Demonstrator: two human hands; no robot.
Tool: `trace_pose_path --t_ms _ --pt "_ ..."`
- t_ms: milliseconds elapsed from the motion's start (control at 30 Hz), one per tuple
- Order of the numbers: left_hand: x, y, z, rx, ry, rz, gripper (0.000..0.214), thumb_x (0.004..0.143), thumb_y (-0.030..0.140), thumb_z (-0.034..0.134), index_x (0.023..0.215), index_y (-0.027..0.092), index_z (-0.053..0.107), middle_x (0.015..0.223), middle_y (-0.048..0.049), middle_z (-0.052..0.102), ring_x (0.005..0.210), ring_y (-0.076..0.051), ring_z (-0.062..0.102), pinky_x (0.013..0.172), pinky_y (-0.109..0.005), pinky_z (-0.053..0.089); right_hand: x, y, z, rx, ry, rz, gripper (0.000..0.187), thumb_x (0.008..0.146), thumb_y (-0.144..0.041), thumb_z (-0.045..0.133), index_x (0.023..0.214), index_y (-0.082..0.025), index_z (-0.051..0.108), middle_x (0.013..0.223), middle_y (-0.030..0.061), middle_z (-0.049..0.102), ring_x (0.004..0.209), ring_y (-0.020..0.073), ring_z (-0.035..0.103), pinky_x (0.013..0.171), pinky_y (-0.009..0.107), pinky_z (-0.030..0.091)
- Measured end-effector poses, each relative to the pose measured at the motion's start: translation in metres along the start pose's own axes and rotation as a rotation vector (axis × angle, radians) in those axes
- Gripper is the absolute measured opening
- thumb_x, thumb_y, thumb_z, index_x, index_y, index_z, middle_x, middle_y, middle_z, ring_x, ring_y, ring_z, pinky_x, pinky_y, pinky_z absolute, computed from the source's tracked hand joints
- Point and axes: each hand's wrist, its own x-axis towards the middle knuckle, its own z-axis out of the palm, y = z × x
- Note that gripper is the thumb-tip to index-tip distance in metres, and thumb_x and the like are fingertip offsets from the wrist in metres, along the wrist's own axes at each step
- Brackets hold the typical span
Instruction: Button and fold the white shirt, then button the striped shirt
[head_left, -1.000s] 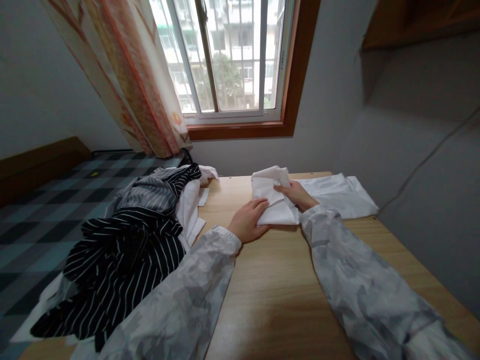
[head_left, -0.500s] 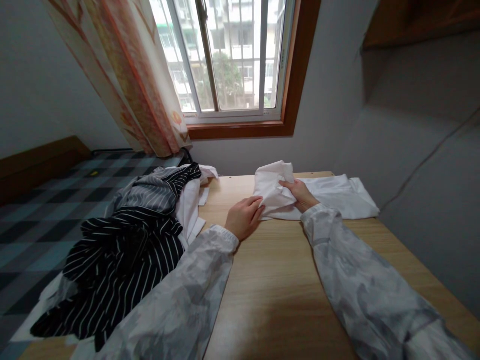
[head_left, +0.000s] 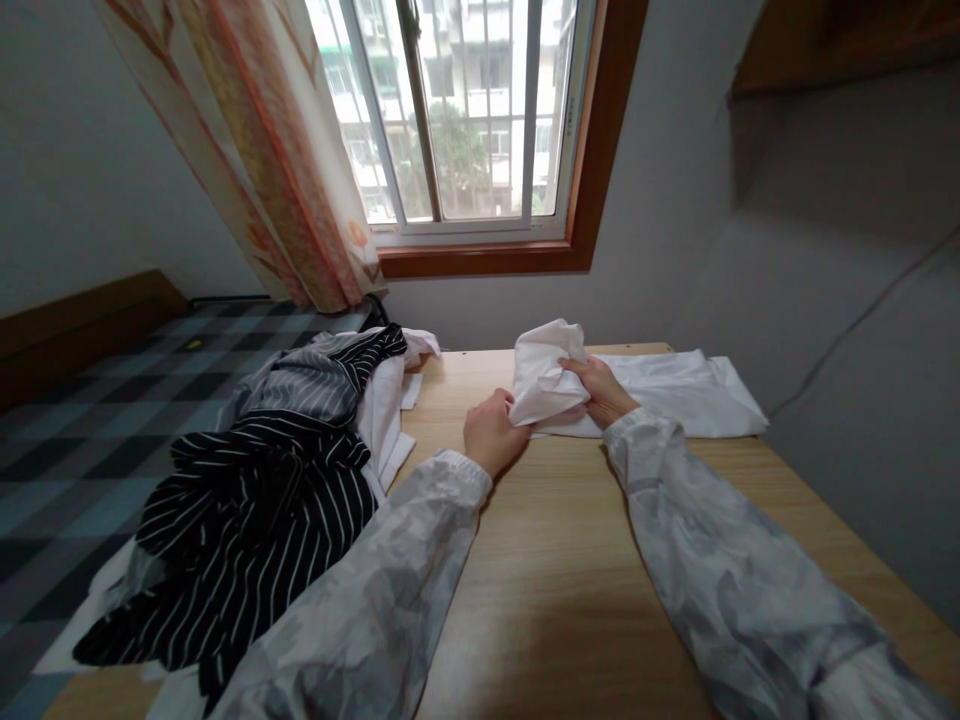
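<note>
A white folded garment (head_left: 660, 385) lies along the far edge of the wooden table, its left part raised and doubled over. Whether it is a shirt or something else I cannot tell. My right hand (head_left: 601, 388) is closed on the raised part from the right, thumb on top. At the lower left corner of that part, my left hand (head_left: 495, 430) pinches the cloth, its fingertips partly hidden beneath it. Both sleeves are grey and white patterned.
Left of my arms lies a heap with a black white-striped garment (head_left: 262, 510) and white cloth (head_left: 386, 410). A bed with a checked cover (head_left: 82, 480) is beyond it. The table (head_left: 555, 560) meets the wall at right. A window (head_left: 480, 120) and curtain (head_left: 277, 150) are ahead.
My left hand has shifted slightly right and its fingers have curled in at the garment's corner. The raised part is lifted a little more. My right hand keeps its hold.
</note>
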Motion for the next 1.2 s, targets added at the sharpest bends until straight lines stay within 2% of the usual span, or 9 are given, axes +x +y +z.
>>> trace_pose_path --t_ms 167,300,400,567,800,933,1033,1100,1200 --pt "-0.002 -0.004 -0.005 -0.017 -0.030 0.040 0.027 0.092 0.013 0.070 0.113 0.028 0.063 0.093 -0.0019 0.079 0.088 -0.028 0.076 0.076 -0.036 0.047 0.006 -0.003 -0.011 -0.017 0.056 -0.067 0.045 0.066 -0.034 0.095 0.103 -0.022 0.073 0.098 0.0059 0.084 0.087 0.0248 0.078 0.079 0.035 0.064" --pt "-0.003 -0.008 -0.011 0.112 0.036 0.203 0.040 0.081 0.001 0.065 0.111 0.027 0.063 0.107 -0.0065 0.079 0.102 -0.031 0.074 0.086 -0.040 0.050 0.012 -0.007 -0.025 -0.121 0.066 -0.093 0.046 0.062 -0.035 0.095 0.100 -0.020 0.075 0.096 0.0057 0.084 0.085 0.0248 0.077 0.077 0.035 0.062" --pt "0.000 -0.012 -0.015 0.173 0.052 0.259 0.032 0.082 0.005 0.067 0.104 0.026 0.062 0.105 -0.0094 0.077 0.104 -0.033 0.071 0.090 -0.043 0.051 0.015 -0.006 -0.035 -0.195 0.085 -0.072 0.042 0.059 -0.029 0.093 0.097 -0.019 0.077 0.096 0.0075 0.085 0.085 0.0260 0.077 0.077 0.035 0.061" --pt "0.002 -0.025 -0.019 0.097 -0.042 0.265 0.019 0.088 0.026 0.076 0.091 0.026 0.057 0.088 -0.0050 0.070 0.087 -0.028 0.067 0.079 -0.038 0.048 0.018 -0.003 -0.050 -0.255 0.223 -0.053 0.035 0.060 -0.021 0.088 0.093 -0.017 0.079 0.098 0.0096 0.086 0.088 0.0266 0.079 0.080 0.036 0.063" --pt "0.002 -0.028 -0.015 0.124 -0.068 0.363 0.013 0.093 0.020 0.066 0.086 0.026 0.056 0.089 -0.0055 0.071 0.087 -0.026 0.067 0.082 -0.038 0.048 0.010 -0.008 -0.053 -0.302 0.080 0.001 0.041 0.069 -0.032 0.096 0.105 -0.018 0.083 0.113 0.0130 0.087 0.097 0.0284 0.081 0.084 0.037 0.066" --pt "0.001 -0.025 -0.016 0.147 -0.165 0.452 0.017 0.093 0.019 0.065 0.082 0.026 0.055 0.091 -0.0056 0.072 0.087 -0.026 0.068 0.080 -0.037 0.047 0.010 -0.006 -0.050 -0.300 0.116 -0.009 0.042 0.062 -0.028 0.097 0.101 -0.018 0.083 0.108 0.0117 0.087 0.097 0.0309 0.081 0.084 0.039 0.065" --pt "0.000 -0.024 -0.019 0.167 -0.222 0.520 0.016 0.094 0.020 0.066 0.083 0.026 0.056 0.091 -0.0052 0.073 0.086 -0.026 0.069 0.080 -0.037 0.047 0.014 -0.003 -0.049 -0.282 0.131 -0.079 0.044 0.060 -0.035 0.097 0.098 -0.018 0.082 0.103 0.0099 0.087 0.096 0.0302 0.079 0.085 0.039 0.063" --pt "-0.001 -0.022 -0.019 0.187 -0.186 0.491 0.013 0.095 0.022 0.066 0.086 0.026 0.059 0.091 -0.0053 0.074 0.086 -0.026 0.070 0.082 -0.038 0.048 0.017 -0.001 -0.048 -0.302 0.142 -0.134 0.046 0.060 -0.041 0.098 0.097 -0.018 0.082 0.101 0.0090 0.086 0.095 0.0293 0.079 0.085 0.038 0.062" --pt "-0.003 -0.018 -0.015 0.181 -0.078 0.306 0.009 0.095 0.029 0.071 0.096 0.026 0.063 0.088 -0.0045 0.074 0.085 -0.028 0.072 0.085 -0.039 0.049 0.018 0.002 -0.046 -0.311 0.184 -0.143 0.049 0.061 -0.044 0.098 0.099 -0.018 0.081 0.101 0.0092 0.086 0.094 0.0289 0.079 0.083 0.038 0.062"
